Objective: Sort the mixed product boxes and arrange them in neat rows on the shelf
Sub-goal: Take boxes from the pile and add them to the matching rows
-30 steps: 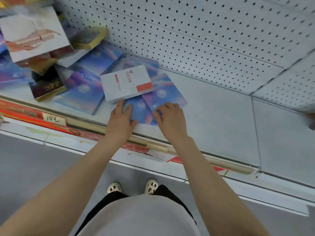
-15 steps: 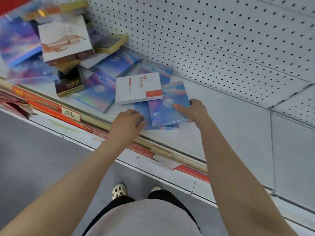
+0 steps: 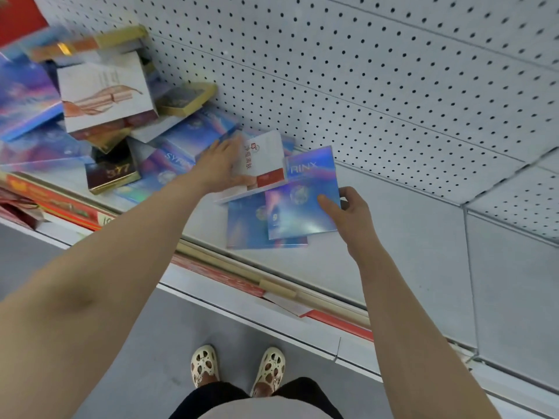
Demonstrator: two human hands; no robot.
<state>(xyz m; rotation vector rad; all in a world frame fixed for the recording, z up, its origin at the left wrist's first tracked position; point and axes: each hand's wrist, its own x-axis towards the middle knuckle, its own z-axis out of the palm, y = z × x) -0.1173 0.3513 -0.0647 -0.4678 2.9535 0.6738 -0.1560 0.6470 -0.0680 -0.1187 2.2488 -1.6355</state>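
White pegboard panelling [image 3: 378, 86] backs the grey metal shelf [image 3: 408, 252] we stand before, and the shelf holds a jumble of product boxes. On its left side a heap of mixed boxes [image 3: 99, 116] leans against the back panel: gold-edged cartons, a white one with a ribbon print, a dark one marked 377, several blue holographic ones. Our right hand [image 3: 348, 216] pinches the right edge of a flat blue holographic box [image 3: 302, 204], thumb on top, tilted above a second blue holographic box [image 3: 248, 225] that lies flat on the shelf near the front edge. Our left hand [image 3: 222, 164] clasps the left side of a white box with a red corner patch [image 3: 266, 161], lifted on edge. Half a second ago that white box lay flat and the left hand hovered curled at the shelf front; the right hand only touched the blue box.
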